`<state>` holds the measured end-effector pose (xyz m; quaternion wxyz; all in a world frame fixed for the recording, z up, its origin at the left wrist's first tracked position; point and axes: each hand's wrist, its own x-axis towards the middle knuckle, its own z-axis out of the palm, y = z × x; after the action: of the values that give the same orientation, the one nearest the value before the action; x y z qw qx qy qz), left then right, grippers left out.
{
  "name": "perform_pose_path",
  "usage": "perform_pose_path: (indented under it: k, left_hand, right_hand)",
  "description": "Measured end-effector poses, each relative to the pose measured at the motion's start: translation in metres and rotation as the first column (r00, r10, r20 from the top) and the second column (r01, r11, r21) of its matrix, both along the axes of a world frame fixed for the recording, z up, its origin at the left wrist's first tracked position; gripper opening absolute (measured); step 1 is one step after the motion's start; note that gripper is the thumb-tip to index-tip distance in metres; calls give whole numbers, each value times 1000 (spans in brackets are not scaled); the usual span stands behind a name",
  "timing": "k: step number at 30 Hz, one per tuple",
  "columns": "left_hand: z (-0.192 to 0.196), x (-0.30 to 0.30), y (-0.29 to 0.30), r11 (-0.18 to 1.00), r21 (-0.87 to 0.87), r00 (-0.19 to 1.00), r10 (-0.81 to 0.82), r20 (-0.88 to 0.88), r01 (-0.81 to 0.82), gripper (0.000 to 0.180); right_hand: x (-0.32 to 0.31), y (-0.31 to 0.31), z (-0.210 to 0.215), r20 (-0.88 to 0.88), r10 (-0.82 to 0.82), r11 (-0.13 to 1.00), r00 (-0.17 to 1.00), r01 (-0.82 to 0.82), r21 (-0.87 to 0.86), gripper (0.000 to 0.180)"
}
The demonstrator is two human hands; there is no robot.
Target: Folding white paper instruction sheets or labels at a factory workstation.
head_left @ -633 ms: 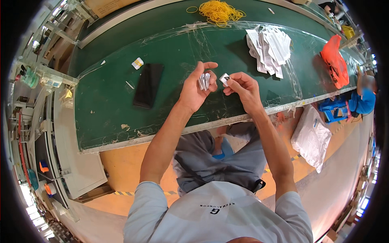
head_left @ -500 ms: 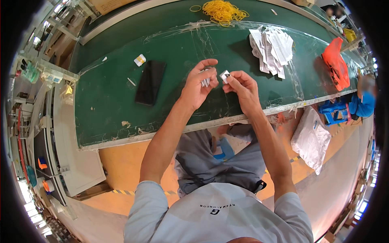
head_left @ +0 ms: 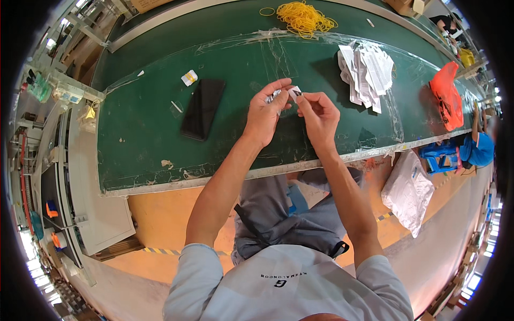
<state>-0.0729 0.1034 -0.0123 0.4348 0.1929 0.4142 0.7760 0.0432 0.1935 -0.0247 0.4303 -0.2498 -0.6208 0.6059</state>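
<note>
Above the green tabletop (head_left: 144, 128), my two hands are close together. My left hand (head_left: 261, 120) is curled around a small bundle of white and silvery folded slips (head_left: 273, 97). Pinched between thumb and fingers of my right hand (head_left: 322, 120) is a small white folded piece (head_left: 294, 93) with a dark mark. That piece is up against the bundle in my left hand; whether it is paper or plastic I cannot tell. Beyond my right hand lies a heap of white printed paper slips (head_left: 367, 75).
Left of my hands lie a black phone-like slab (head_left: 203, 109) and a small white-and-yellow packet (head_left: 189, 78). Yellow rubber bands (head_left: 305, 18) are heaped at the back. A red plastic bag (head_left: 447, 96) rests on the right; below it, a white sack (head_left: 408, 190) and a person in blue (head_left: 477, 148).
My right hand has brought the white piece leftward and up, from a gap to contact with the bundle in my left hand. The whole view has shifted slightly.
</note>
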Motion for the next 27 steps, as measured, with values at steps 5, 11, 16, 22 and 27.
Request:
perform_pose_path:
  k: [5,11,16,22,27]
  left_hand:
    - [-3,0,-3,996,41,997,-75,-20,76,36]
    - [5,7,2,996,18,996,-88,2,88,37]
    - [2,0,-8,994,-81,993,86,81,-80,30]
    - [-2,4,-3,986,-91,987,143,73,-136,19]
    - [0,-2,-7,989,98,987,97,132,-110,22]
  right_hand:
    - [-7,-12,10,69,-156,844,985,97,527,11]
    - [0,-13,15,119,-168,741,979,46,670,15]
    - [-8,-23,8,145,-22,625,989,-100,775,18]
    - [-4,-20,2,130,-42,599,991,-79,797,19]
    - [3,-22,5,30,-40,619,999,1,785,21]
